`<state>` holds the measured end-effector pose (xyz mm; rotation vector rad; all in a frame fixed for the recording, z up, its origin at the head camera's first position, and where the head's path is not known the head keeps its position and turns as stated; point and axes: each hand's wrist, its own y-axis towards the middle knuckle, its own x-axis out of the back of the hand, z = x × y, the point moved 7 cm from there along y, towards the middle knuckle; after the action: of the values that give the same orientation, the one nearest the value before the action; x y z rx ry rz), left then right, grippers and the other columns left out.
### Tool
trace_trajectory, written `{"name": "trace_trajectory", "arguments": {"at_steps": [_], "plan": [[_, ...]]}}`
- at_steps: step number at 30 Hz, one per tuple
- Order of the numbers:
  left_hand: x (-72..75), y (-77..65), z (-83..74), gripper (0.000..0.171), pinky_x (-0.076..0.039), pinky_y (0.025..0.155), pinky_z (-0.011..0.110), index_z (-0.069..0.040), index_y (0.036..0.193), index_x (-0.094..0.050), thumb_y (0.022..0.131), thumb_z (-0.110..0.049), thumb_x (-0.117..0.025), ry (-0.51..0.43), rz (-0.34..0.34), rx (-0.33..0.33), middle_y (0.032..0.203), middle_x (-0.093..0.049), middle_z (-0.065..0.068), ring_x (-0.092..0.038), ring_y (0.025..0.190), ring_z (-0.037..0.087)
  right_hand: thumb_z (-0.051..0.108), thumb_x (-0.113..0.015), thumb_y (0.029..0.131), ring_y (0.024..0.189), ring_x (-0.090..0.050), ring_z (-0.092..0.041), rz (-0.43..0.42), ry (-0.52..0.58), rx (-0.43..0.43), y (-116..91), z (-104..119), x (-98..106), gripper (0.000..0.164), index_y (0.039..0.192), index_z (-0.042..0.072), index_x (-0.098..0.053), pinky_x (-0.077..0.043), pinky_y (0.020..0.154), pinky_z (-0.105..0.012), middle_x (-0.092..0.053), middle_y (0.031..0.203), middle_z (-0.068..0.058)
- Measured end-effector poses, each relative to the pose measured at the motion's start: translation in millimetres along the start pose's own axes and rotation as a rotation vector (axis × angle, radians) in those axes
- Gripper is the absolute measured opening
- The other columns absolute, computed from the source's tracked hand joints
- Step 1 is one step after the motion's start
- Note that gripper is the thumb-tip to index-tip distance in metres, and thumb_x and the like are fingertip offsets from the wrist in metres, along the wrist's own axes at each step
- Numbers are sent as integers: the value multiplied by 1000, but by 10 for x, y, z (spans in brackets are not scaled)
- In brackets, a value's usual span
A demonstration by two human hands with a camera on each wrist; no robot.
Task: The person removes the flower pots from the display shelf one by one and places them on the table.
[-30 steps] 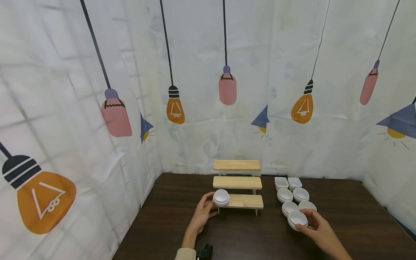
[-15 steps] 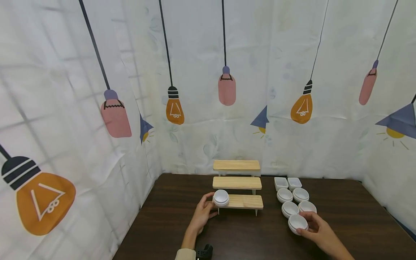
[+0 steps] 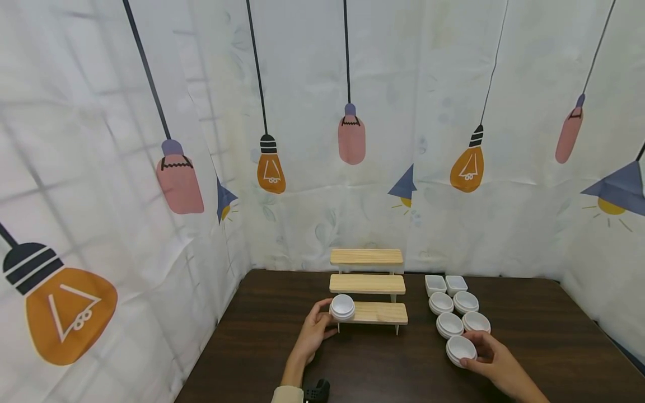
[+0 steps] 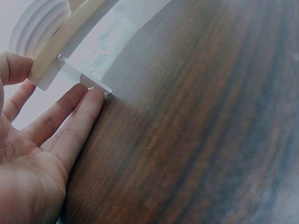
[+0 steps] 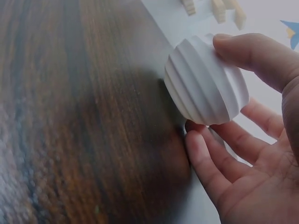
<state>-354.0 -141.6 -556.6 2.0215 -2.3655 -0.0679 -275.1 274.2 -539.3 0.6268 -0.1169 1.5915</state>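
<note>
In the head view my left hand (image 3: pixel 311 334) is at the left end of the lowest wooden shelf (image 3: pixel 380 313), beside a small round white bowl (image 3: pixel 342 305) standing on it. The left wrist view shows the thumb against the board's end (image 4: pixel 44 74) and two straight fingers near the clear leg below. At right, my right hand (image 3: pixel 494 358) holds a white ribbed bowl (image 3: pixel 461 348) between thumb and fingers at the front of a bowl group. Close up, the right thumb lies on the bowl's ridged side (image 5: pixel 205 84), with fingers beneath it.
Two more wooden shelves (image 3: pixel 367 284) rise in steps behind the lowest one. Several round white bowls (image 3: pixel 449 323) stand in pairs on the dark table (image 3: pixel 398 369). Two square white dishes (image 3: pixel 435 283) are at their back. A patterned cloth (image 3: pixel 312 224) hangs behind the table.
My right hand has moved the ribbed bowl slightly toward me, away from the bowls behind it. The left hand stays at the shelf end.
</note>
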Motion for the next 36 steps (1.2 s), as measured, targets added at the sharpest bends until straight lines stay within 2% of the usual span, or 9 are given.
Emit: {"name": "trace_trajectory", "arguments": {"at_steps": [9, 28, 36], "plan": [[-2, -8, -9, 44, -59, 95, 49, -11, 148, -47, 104, -9, -47, 0, -1, -2, 113, -68, 11, -68, 110, 24, -1, -77, 86, 90, -63, 3, 37, 30, 6, 1, -28, 1, 43, 124, -7, -57, -53, 74, -16, -65, 107, 16], [-2, -20, -14, 44, -58, 96, 51, -9, 148, -45, 104, -9, -46, 2, 6, -15, 115, -68, 13, -67, 111, 25, -2, -75, 86, 90, -63, 3, 51, 50, 10, 0, -1, -7, 43, 123, -10, -55, -53, 75, -17, -65, 107, 17], [-16, -29, -38, 43, -59, 95, 51, -9, 147, -46, 104, -10, -48, -3, 12, -24, 115, -68, 13, -68, 108, 22, 1, -76, 87, 91, -63, 2, 66, 39, -21, 6, -19, -5, 44, 125, -9, -55, -53, 75, -18, -64, 107, 17]]}}
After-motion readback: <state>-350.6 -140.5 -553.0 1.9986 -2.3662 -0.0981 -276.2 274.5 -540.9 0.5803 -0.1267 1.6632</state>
